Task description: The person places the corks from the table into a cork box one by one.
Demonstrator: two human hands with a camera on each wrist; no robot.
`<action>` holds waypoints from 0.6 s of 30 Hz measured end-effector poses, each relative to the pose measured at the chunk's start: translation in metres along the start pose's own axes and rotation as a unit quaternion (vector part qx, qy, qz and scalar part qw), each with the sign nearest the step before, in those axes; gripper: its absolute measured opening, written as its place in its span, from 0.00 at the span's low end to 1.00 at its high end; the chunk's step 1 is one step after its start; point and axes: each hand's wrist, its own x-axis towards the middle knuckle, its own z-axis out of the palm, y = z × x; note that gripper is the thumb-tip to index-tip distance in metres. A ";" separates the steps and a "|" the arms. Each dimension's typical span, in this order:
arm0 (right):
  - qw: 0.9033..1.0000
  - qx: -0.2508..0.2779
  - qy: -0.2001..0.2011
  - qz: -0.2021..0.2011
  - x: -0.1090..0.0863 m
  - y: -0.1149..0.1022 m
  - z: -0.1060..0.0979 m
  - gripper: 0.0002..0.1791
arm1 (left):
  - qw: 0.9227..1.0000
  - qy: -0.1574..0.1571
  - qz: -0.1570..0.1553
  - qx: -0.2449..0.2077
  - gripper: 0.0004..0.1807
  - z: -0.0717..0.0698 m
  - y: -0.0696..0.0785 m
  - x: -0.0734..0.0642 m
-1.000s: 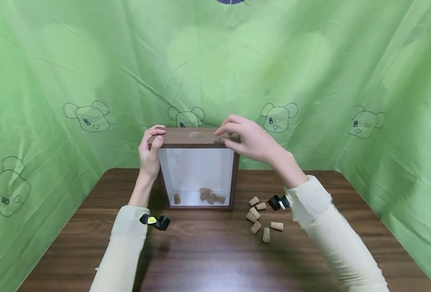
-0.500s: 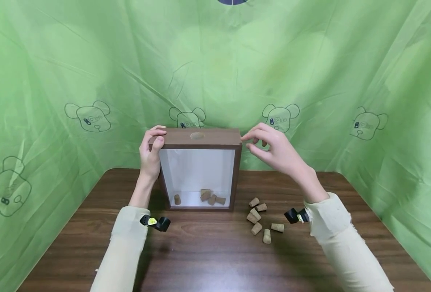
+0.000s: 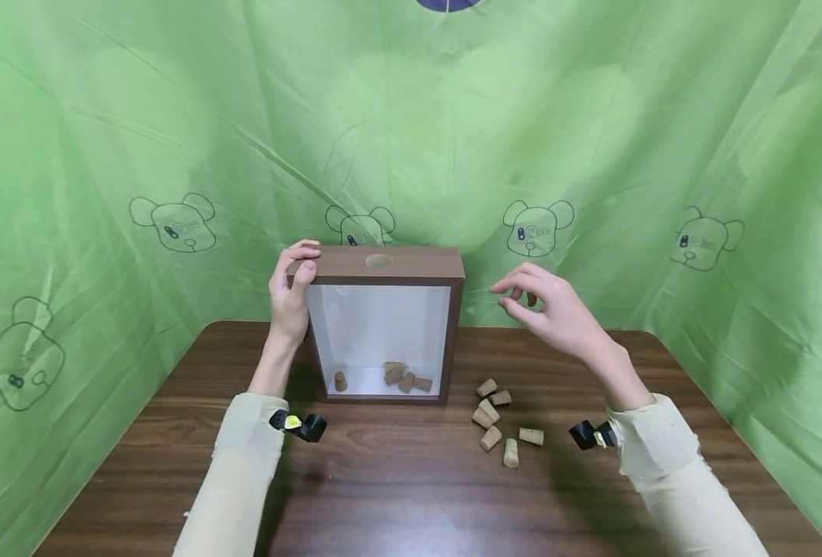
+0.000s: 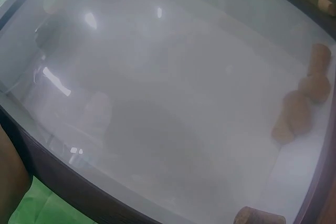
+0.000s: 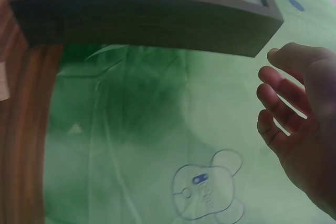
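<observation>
A brown shadow box frame [image 3: 417, 264] with a clear front stands upright on the table, a round hole [image 3: 379, 261] in its top. Several corks [image 3: 407, 381] lie inside at the bottom right, and one cork [image 3: 341, 381] stands at the bottom left. My left hand [image 3: 291, 298] grips the top left corner of the box, thumb on the front edge and fingers over the top. To the right of the box my right hand [image 3: 553, 309] hangs in the air, fingers loosely bent, nothing between them. In the right wrist view that hand [image 5: 304, 114] is apart from the box side [image 5: 152, 22].
Several loose corks [image 3: 490, 439] lie on the dark wooden table [image 3: 397, 480], right of the box and below my right hand. A green curtain [image 3: 411, 139] with bear drawings surrounds the table at the back and sides.
My right hand has moved from over the top of the box to the right and down, away from it. My left hand keeps its grip on the corner, and the box stays put.
</observation>
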 end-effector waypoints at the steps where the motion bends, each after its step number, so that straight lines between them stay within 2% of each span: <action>1: 1.000 -0.002 -0.003 0.003 -0.003 0.003 0.001 0.13 | 1.000 0.000 0.002 -0.002 0.19 0.000 0.000 0.000; 12: 0.997 -0.003 -0.069 0.045 -0.034 0.028 0.022 0.11 | 1.000 -0.002 0.006 -0.005 0.19 0.001 0.000 0.001; 18: 0.994 0.001 -0.087 0.073 -0.050 0.039 0.032 0.11 | 1.000 -0.002 0.001 -0.006 0.19 0.001 -0.001 0.000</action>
